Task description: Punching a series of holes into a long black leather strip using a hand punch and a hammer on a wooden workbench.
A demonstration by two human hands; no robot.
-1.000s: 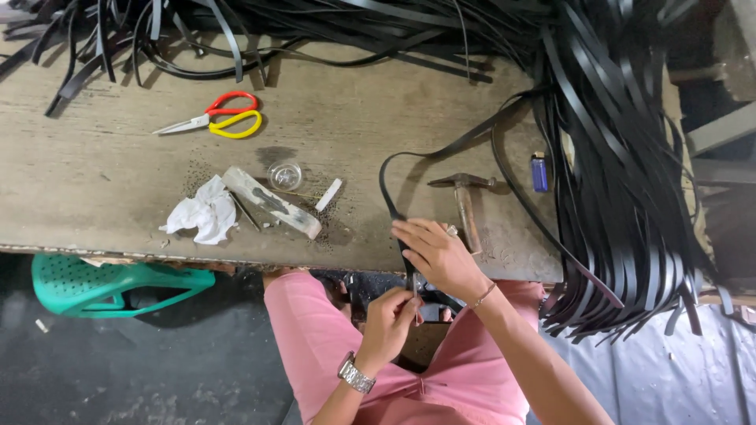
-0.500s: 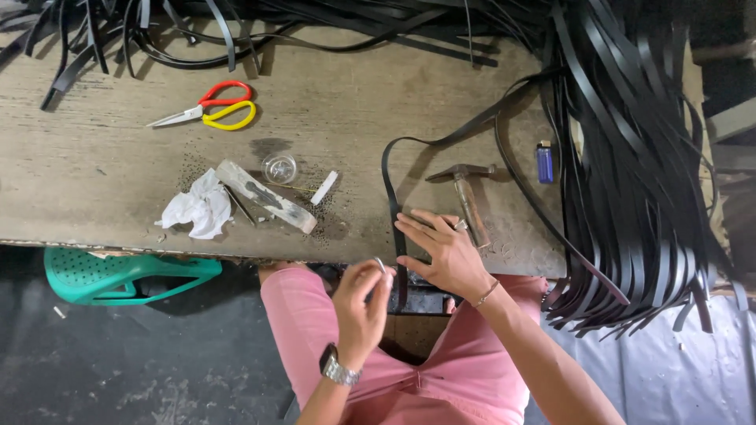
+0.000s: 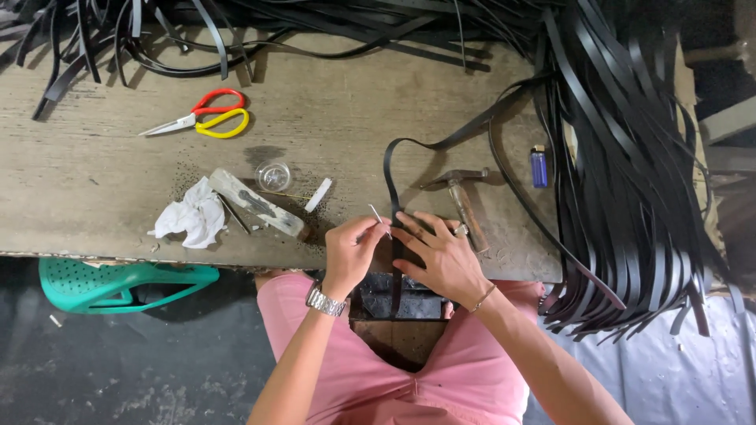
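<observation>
My left hand (image 3: 352, 250) pinches a thin metal pin (image 3: 377, 216) at the near edge of the wooden workbench (image 3: 94, 189), its tip beside a black strap (image 3: 390, 177). My right hand (image 3: 441, 253) lies flat on that strap, pressing it to the bench edge. The strap loops up and runs back to the big pile of black straps (image 3: 630, 157) on the right. A hammer (image 3: 461, 197) lies just beyond my right hand.
Red-and-yellow scissors (image 3: 206, 120), a crumpled white cloth (image 3: 191, 218), a grey bar-shaped block (image 3: 256, 203), a small clear cup (image 3: 273, 175) and a blue lighter (image 3: 539, 165) lie on the bench. More straps (image 3: 197, 31) cross the far edge. A green plastic stool (image 3: 118, 283) stands below left.
My left hand has risen from below the bench edge to the strap, now holding the thin pin. My right hand stayed pressed on the strap.
</observation>
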